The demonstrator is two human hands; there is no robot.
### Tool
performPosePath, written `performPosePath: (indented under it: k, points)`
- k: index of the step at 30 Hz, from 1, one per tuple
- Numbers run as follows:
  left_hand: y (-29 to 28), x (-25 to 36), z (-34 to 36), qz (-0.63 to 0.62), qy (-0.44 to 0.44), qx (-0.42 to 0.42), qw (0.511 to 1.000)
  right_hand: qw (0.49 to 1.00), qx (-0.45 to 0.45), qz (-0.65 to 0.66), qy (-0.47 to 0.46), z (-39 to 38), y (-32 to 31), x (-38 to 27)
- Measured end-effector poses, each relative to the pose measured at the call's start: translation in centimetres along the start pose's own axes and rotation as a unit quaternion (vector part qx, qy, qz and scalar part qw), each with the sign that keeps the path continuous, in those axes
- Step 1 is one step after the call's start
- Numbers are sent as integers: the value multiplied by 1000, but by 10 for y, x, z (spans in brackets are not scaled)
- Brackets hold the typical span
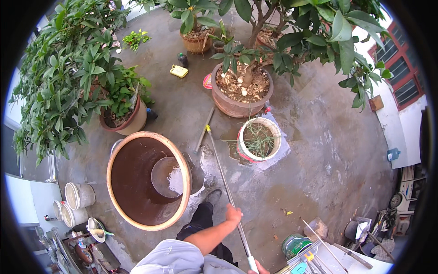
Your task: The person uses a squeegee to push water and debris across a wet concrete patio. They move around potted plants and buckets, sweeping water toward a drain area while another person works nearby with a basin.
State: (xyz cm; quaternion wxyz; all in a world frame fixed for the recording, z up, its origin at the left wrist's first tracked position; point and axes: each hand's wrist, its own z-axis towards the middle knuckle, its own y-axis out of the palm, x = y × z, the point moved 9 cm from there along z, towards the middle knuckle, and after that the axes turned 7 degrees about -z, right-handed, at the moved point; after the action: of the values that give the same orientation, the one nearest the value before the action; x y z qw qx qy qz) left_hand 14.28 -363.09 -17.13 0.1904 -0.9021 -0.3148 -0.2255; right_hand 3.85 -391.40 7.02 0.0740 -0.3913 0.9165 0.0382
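Observation:
A long-handled floor squeegee [223, 176] slants across the middle of the view. Its grey blade [201, 138] lies on the wet floor, joined to the metal pole by a yellow connector. My left hand [234, 214] is closed around the pole partway down. At the white grip on the near end, my right hand [260, 268] is wrapped round it, partly cut off by the lower edge. Left of the pole stands a large brown glazed vat [147, 134] with a pale rim, a shallow patch of liquid at its bottom. My shoe [213, 196] is beside the vat.
A white pot [281, 137] of thin green shoots and a big brown tree pot [219, 98] stand beyond the blade. A yellow container [179, 71] and dark bottle [183, 60] lie farther off. White buckets [83, 195] are left, a green bucket [294, 244] near right.

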Motion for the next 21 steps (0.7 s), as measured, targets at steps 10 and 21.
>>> performPosePath:
  k: [10,21]
  points:
    - [32,-11,-45,146,-40,-36,988,986,85,143,-34,-44,8,-15]
    - [2,-8,-14,162,18,25,986,979,32,199,3,-23,26,2]
